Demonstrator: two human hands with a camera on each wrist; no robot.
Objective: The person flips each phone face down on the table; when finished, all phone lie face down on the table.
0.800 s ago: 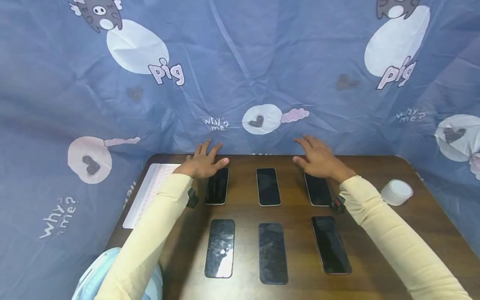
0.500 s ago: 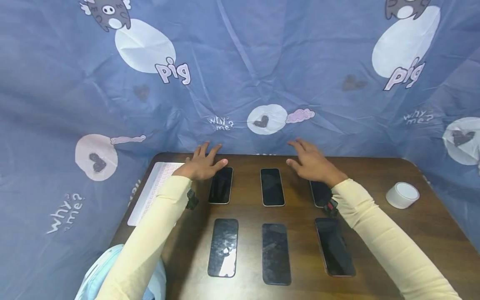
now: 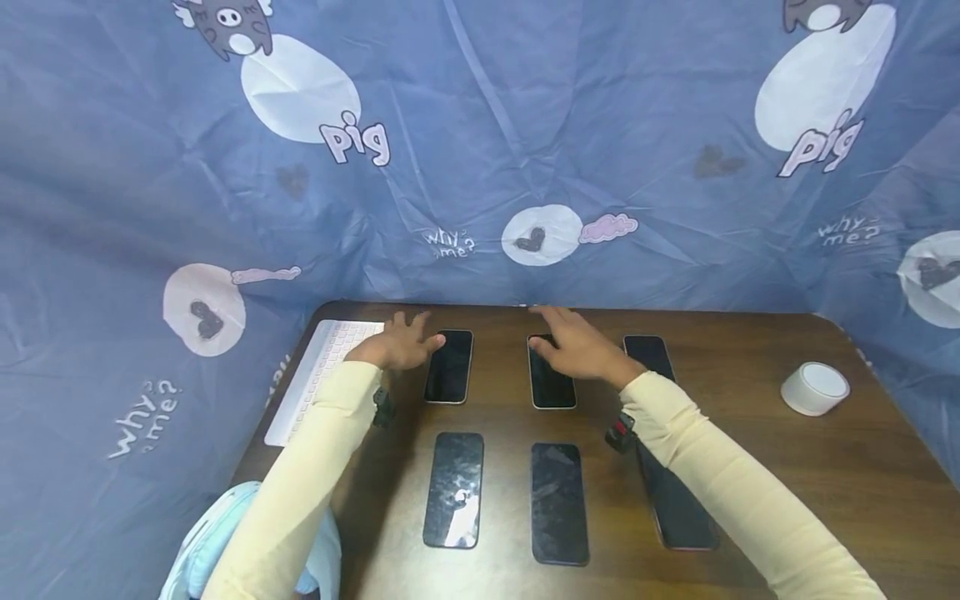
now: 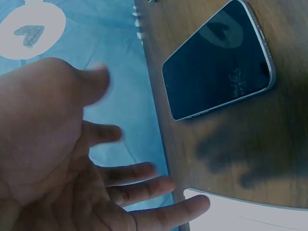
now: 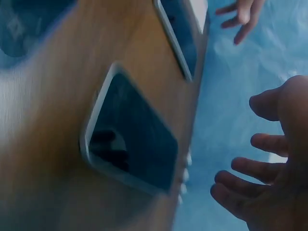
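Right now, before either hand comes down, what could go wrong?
In the head view, the right hand partly hides the back middle phone; touch could land off. The right sleeve overlaps the front right phone there; lowered, it might nudge it. The left hand is near the keyboard and might brush it.

Arms [image 3: 735, 479] extend forward, left hand [image 3: 397, 344] with fingers [image 4: 144, 190] spread, right hand [image 3: 581, 346] with thumb [image 5: 267, 104] apart
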